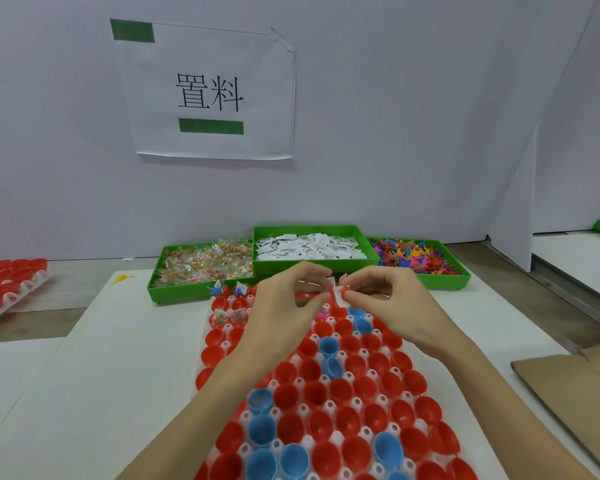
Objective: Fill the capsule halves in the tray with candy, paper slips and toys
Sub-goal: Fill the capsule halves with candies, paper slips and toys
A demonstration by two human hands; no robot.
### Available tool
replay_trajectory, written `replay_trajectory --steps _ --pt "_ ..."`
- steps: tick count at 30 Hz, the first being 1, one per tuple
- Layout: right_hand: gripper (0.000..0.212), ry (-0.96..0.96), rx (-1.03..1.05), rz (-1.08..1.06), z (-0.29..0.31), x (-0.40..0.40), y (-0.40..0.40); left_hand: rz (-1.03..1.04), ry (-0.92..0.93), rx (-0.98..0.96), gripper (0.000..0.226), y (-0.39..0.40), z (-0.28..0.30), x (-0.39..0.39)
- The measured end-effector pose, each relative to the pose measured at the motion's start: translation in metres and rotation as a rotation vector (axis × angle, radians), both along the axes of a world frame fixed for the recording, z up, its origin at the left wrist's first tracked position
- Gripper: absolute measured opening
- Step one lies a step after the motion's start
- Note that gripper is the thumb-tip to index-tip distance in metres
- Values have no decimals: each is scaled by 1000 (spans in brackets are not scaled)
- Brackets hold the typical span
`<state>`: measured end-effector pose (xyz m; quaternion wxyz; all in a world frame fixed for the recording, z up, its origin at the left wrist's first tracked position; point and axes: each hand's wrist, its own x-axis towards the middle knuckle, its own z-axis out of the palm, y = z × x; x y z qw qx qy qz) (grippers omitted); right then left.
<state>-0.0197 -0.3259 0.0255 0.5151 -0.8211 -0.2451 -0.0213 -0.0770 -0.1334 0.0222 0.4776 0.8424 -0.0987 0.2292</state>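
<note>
Hands meet at the middle of the frame above the far end of the capsule tray [340, 403]: the left hand [288, 299] and right hand [385, 296] both pinch a white paper slip [340, 298] with a small red toy [340, 290] between their fingertips. Behind them sit green bins of candy [201, 263], slips [309, 247] and toys [416, 256]. Red and blue capsule halves [347, 420] fill the tray, mostly empty.
</note>
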Motion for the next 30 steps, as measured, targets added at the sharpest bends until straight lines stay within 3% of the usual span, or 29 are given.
replay_trajectory --steps 6,13,20,30 --pt "11 85 -24 -86 -21 17 6 3 88 353 27 24 0 10" --pt "8 -110 -278 -144 -31 19 16 -147 166 663 43 24 -17 16" --pt "13 -86 -291 -105 -26 24 11 -204 245 785 52 20 -21 15" --pt "9 -131 -365 -83 -28 25 11 -206 337 720 53 15 -23 13"
